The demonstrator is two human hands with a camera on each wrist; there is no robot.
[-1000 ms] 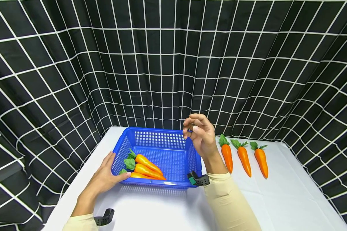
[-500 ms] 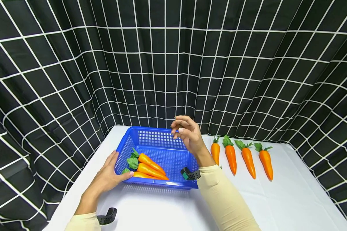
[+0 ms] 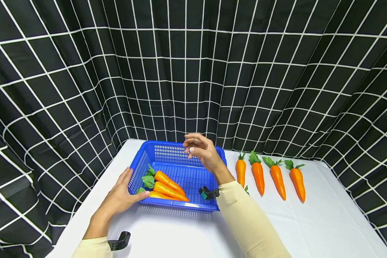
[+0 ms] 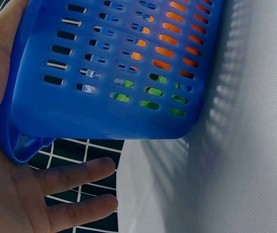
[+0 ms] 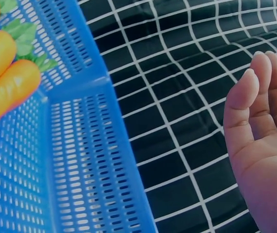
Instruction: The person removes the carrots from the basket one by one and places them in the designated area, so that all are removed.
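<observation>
A blue slotted basket stands on the white table and holds three orange carrots with green tops at its left front. My left hand rests against the basket's left front corner, fingers straight along the outer wall and thumb lying on the rim. In the left wrist view the palm touches the basket wall. My right hand hovers above the basket's far right part, fingers loosely curled and holding nothing. The right wrist view shows that hand empty, beside the basket and the carrots.
Several more carrots lie side by side on the table right of the basket, tips toward me. A black curtain with a white grid closes in the back and both sides. Bare tabletop lies in front of the basket.
My right hand has drifted left and a little lower over the basket, uncovering a further carrot in the row on the table. The left hand has stayed at the basket's corner.
</observation>
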